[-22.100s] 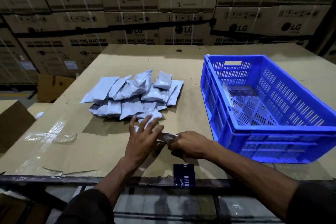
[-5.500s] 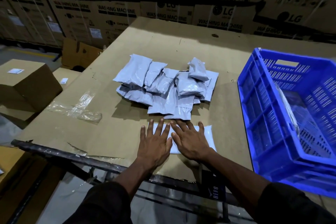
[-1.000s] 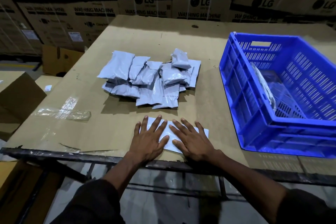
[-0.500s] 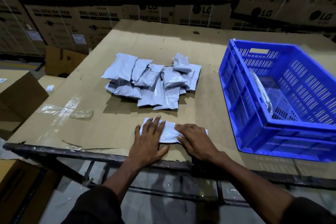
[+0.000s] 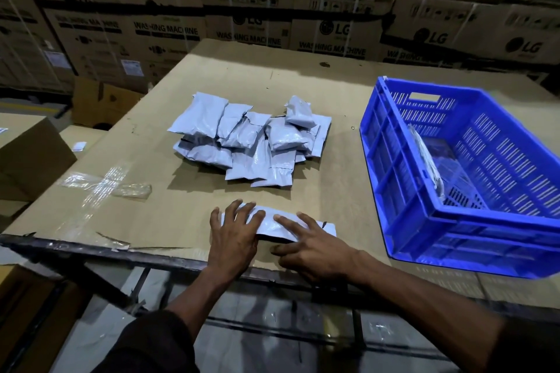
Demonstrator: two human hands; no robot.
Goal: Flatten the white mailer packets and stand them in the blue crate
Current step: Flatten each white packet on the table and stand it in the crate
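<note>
White packet (image 5: 274,225) now folded narrower; both hands' straight fingers press it.

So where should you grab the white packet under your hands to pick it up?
Probably its right end, coming from the crate side with the right hand: the packet lies flat and long, and that end sticks out bare.

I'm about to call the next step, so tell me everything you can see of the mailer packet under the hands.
The mailer packet is a white, glossy, crinkled plastic pouch, lying flat and lengthwise along the near edge of the cardboard-covered table. The left hand presses its left end with spread fingers; the right hand lays straight fingers over its right half. It lies apart from the packet pile.
</note>
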